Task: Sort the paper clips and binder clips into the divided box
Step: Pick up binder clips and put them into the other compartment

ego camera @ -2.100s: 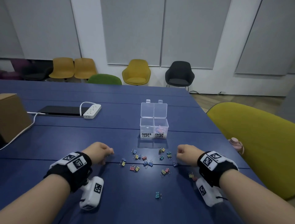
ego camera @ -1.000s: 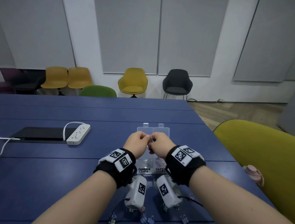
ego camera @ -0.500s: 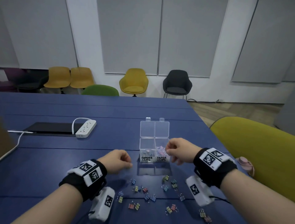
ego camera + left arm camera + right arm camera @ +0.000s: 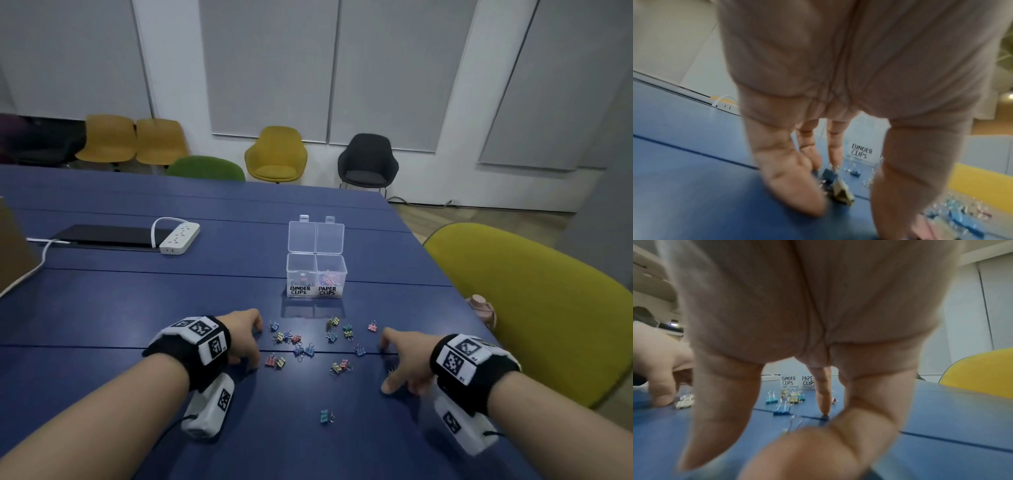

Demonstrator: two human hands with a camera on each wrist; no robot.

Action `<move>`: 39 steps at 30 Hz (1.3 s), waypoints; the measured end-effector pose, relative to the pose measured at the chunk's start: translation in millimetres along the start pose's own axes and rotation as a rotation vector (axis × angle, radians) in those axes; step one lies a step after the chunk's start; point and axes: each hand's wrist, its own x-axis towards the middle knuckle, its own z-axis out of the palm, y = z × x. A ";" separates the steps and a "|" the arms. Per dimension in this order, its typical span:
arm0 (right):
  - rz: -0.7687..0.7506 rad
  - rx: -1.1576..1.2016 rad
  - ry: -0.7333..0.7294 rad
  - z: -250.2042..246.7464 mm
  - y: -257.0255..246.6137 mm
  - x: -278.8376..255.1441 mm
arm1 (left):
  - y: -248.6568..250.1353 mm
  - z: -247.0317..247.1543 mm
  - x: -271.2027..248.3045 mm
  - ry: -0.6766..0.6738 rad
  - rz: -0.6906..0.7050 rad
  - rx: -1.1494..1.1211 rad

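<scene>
Blue tabletop (image 4: 102, 308) carries small coloured metal binder clips (image 4: 298, 350) scattered between the fingertips (image 4: 823, 402); left hand (image 4: 241, 337) and right hand (image 4: 406, 359) stand spread, tips down, gripping nothing. Best pinch one clip by its body, then lift to the clear plastic two-compartment box (image 4: 301, 270) beyond the fingers

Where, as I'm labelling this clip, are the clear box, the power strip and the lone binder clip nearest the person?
clear box (image 4: 300, 290), head view, front wall at the label.
power strip (image 4: 180, 238), head view, top face.
lone binder clip (image 4: 324, 416), head view, its coloured body.
</scene>
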 end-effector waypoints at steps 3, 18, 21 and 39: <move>-0.032 0.018 0.091 8.5 -10.6 5.8 | 0.8 -0.8 3.5 0.022 0.038 -0.004; -0.103 -0.252 0.124 10.1 -43.5 27.7 | 3.9 2.7 7.2 0.062 0.054 0.079; -0.106 -0.291 0.123 9.6 -46.4 27.6 | 0.7 4.5 10.3 0.074 0.056 -0.020; -0.049 -0.309 0.238 20.5 -49.5 14.4 | 22.8 8.0 -0.2 0.146 -0.079 -0.025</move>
